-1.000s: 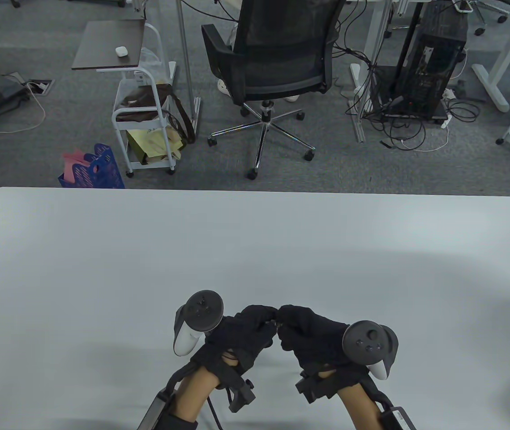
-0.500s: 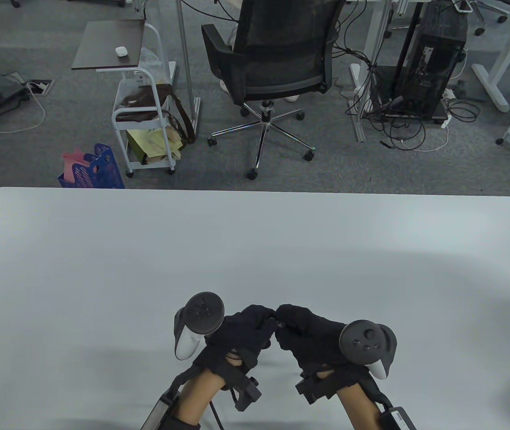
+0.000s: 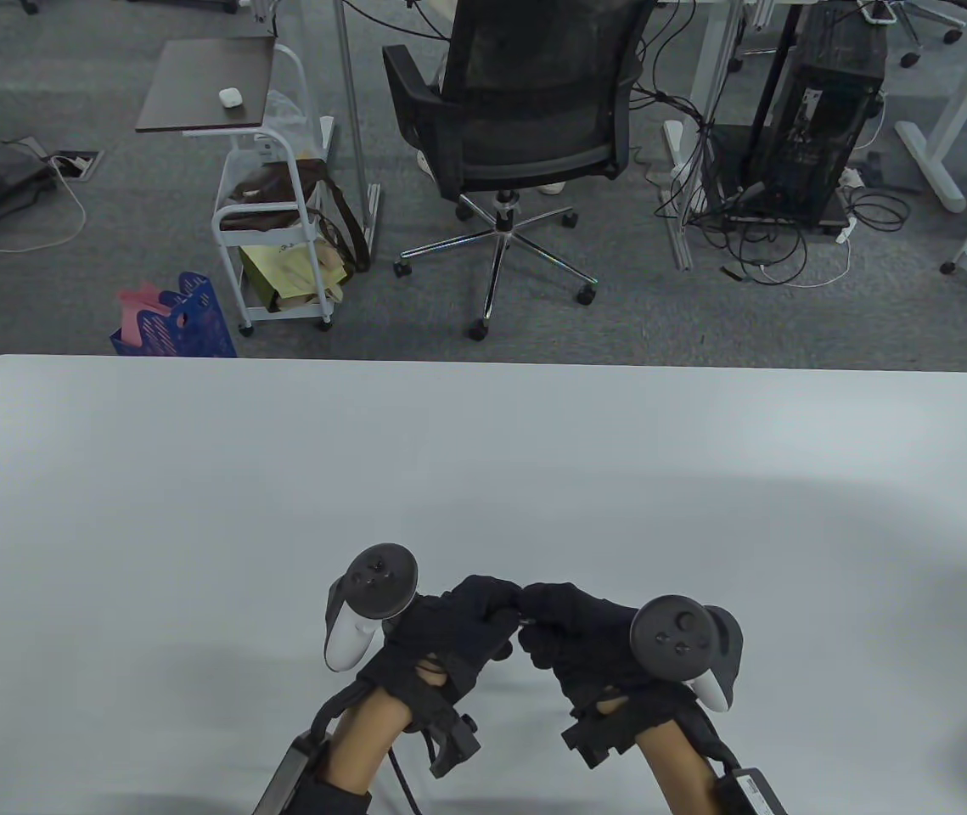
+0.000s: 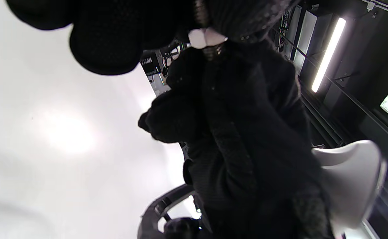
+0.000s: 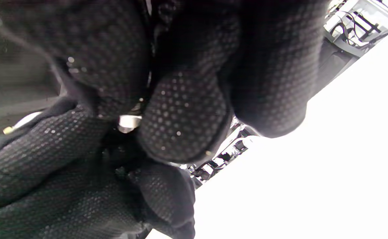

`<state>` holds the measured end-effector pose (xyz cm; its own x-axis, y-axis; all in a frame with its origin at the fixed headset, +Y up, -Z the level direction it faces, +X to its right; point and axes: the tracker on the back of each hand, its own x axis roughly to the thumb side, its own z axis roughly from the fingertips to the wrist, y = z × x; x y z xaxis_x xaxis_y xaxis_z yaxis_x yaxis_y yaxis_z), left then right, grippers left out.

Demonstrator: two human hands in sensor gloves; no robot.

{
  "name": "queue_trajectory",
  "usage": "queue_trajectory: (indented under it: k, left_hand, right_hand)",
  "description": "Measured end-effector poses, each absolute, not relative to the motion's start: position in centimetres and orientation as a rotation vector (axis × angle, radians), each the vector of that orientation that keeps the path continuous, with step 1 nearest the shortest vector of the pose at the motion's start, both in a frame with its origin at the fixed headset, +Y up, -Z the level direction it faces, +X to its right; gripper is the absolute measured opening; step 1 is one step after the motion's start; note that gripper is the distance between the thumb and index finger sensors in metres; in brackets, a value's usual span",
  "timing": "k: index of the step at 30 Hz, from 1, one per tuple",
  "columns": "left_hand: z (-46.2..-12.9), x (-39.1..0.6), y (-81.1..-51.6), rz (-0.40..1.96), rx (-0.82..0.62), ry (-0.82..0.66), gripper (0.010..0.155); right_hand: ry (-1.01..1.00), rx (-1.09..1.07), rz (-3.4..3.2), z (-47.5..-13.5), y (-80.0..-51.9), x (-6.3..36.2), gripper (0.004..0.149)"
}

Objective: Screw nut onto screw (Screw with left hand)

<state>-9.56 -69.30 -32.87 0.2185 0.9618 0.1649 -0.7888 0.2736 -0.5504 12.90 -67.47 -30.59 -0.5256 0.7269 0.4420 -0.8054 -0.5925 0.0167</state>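
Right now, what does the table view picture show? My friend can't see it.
Two hands in black gloves meet fingertip to fingertip low over a white table, the left hand and right hand pinching something tiny between them. Behind the table stands a black office chair.

Both gloves are black knit: the left hand and the right hand, and in the right wrist view the fingers show a fine pattern of raised dots. Each tracker is dark grey on its round face with a white handle, the left tracker and the right tracker alike, and the nut pinched between the fingertips is white. The surface is plain pale grey-white, the floor beyond it speckled grey carpet, the chair black mesh, and the basket at the far left blue.
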Motion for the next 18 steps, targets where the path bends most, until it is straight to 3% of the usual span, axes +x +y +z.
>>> queue_trajectory:
  k: [2,8,11,14,18]
  left_hand:
    - [-32.77,-9.58,-69.65,1.260,-0.383,-0.501,0.069]
    - [-32.59,-9.08,-69.35,1.210,-0.362,-0.502,0.056]
    - [-32.59,-9.06,-69.34,1.217,-0.398,-0.539,0.057]
    - [-32.62,-9.27,-69.55,1.258,-0.368,-0.518,0.068]
    - [-32.75,-9.03,-69.58,1.224,-0.345,-0.504,0.060]
  right_hand:
    - [-0.259,0.515,2.152,-30.45,-67.51,13.11,0.046]
    - [-0.285,0.532,2.149,-30.13,-67.52,13.25,0.046]
    - [-0.290,0.530,2.139,-30.10,-67.50,13.35,0.046]
    - [-0.291,0.527,2.135,-30.13,-67.55,13.49,0.046]
    - [-0.277,0.525,2.141,-30.30,-67.74,13.51,0.046]
